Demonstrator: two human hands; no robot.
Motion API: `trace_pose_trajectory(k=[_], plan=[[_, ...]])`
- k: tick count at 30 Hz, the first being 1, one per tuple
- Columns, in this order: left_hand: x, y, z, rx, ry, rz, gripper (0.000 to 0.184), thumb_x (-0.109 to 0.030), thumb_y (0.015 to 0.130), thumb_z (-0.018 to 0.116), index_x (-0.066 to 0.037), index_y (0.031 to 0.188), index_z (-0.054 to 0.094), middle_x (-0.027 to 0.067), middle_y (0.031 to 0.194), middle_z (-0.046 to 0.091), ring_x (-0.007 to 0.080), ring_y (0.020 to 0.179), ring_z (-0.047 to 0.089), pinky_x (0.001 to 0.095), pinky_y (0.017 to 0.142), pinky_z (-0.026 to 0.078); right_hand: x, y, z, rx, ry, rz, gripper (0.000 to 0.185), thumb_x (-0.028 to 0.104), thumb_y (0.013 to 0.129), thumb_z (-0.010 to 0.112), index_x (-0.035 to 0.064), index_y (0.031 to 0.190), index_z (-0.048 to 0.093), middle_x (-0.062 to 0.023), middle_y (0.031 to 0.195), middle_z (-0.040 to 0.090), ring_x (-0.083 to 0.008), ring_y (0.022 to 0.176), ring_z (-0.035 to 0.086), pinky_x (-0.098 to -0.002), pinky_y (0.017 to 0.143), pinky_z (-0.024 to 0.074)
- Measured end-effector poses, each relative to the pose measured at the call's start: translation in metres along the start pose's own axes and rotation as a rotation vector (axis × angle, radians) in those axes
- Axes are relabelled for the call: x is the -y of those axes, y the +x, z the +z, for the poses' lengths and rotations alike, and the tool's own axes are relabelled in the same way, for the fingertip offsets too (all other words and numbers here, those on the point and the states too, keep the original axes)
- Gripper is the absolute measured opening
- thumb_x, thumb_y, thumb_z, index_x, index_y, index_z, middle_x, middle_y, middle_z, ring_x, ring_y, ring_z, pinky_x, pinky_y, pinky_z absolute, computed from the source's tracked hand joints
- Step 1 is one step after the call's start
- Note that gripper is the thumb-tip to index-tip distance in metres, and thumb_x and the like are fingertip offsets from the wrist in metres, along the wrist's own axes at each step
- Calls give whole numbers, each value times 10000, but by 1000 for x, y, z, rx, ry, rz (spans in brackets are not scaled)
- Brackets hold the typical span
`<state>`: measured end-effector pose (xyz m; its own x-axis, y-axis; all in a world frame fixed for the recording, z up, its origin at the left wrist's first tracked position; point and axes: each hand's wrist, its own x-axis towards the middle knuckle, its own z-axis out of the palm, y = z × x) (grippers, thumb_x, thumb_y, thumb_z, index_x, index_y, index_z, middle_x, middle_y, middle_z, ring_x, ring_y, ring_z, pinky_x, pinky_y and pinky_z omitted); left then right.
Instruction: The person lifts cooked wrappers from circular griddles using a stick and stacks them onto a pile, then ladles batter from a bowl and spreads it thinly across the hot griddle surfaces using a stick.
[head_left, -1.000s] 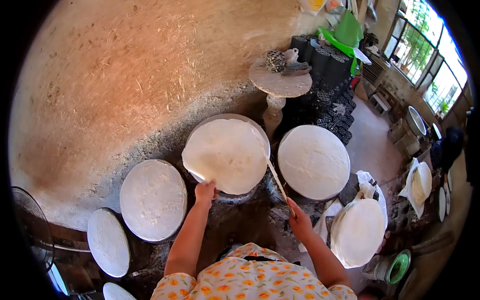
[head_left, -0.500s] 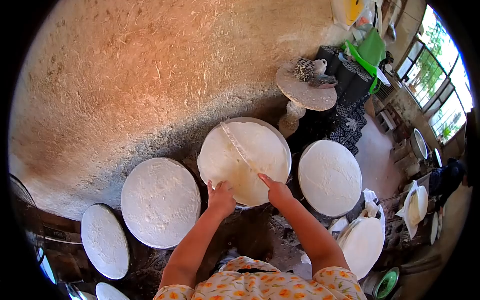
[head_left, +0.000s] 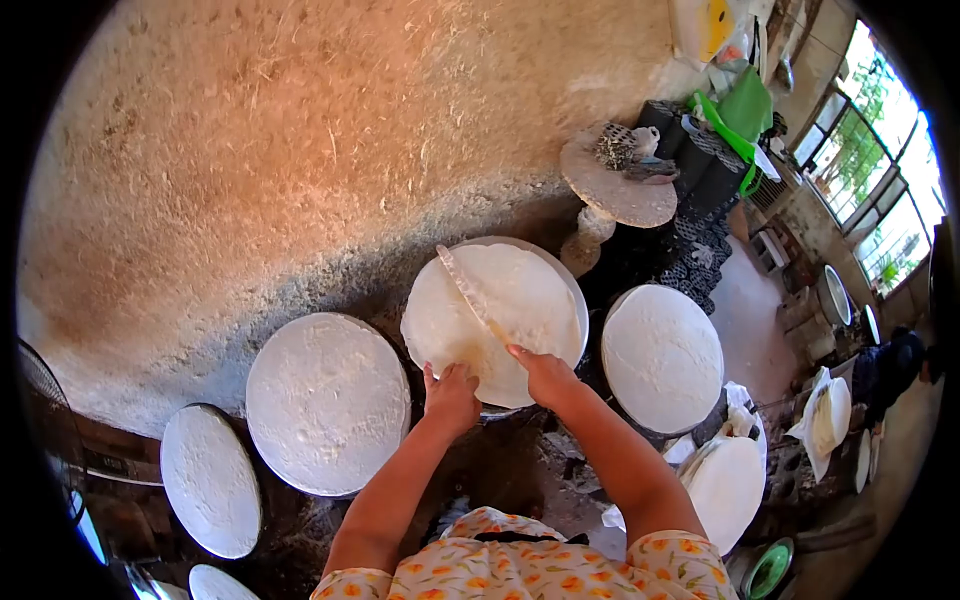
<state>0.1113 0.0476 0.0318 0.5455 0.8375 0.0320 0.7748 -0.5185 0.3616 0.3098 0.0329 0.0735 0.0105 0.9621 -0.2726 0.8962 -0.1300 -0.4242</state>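
A thin white sheet of batter or flatbread [head_left: 530,290] lies on a round griddle [head_left: 578,300] in front of me. My right hand [head_left: 545,375] grips the handle end of a long, flat wooden spatula [head_left: 462,281], which lies slanted across the sheet towards the far left rim. At the near left edge of the griddle, my left hand [head_left: 453,398] has its fingers curled at the sheet's edge, one finger raised. Whatever its fingertips pinch is hidden.
White-coated round griddles stand left [head_left: 328,405] and right [head_left: 662,358]. A stack of white sheets [head_left: 725,490] sits near my right elbow. Behind are a round stone stand [head_left: 625,195], black honeycomb briquettes [head_left: 690,250] and a rough earthen wall [head_left: 250,150].
The view has shifted slightly. The spatula has turned a little on the sheet, and both hands keep their places at the near edge.
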Motion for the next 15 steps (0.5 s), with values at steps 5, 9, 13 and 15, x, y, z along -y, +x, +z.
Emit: trace_pose_trajectory(k=[5,9,13,15], plan=[[-3,2,-5,84,26,-25,348,-136,720,595,-95,1065,613,95,1272,476,251,1248,402,622,1050,179,-5,-13,-6,12,11,2,540,31,863,364,239,1358,424,-233,1033,613,-393,946,596,-458,833,460],[-1,1,2,62,34,-29,345,-176,745,597,-106,1082,614,93,1300,460,246,1266,382,617,1060,158,-9,-37,-11,31,33,0,596,-3,832,400,264,1364,412,-226,1053,610,-377,930,606,-447,810,472],[-3,-2,0,55,23,-24,401,-291,765,634,-97,1115,608,93,1309,454,248,1266,377,613,1060,158,-24,-74,-21,27,-5,3,626,-11,803,428,271,1362,413,-191,1074,616,-363,896,619,-445,776,483],[-8,-4,-11,80,61,-6,418,-310,769,644,-83,1118,601,97,1311,443,248,1285,351,605,1069,147,-51,-96,-5,-206,98,-91,656,-21,780,450,295,1355,419,-151,1082,623,-368,850,625,-452,732,493]])
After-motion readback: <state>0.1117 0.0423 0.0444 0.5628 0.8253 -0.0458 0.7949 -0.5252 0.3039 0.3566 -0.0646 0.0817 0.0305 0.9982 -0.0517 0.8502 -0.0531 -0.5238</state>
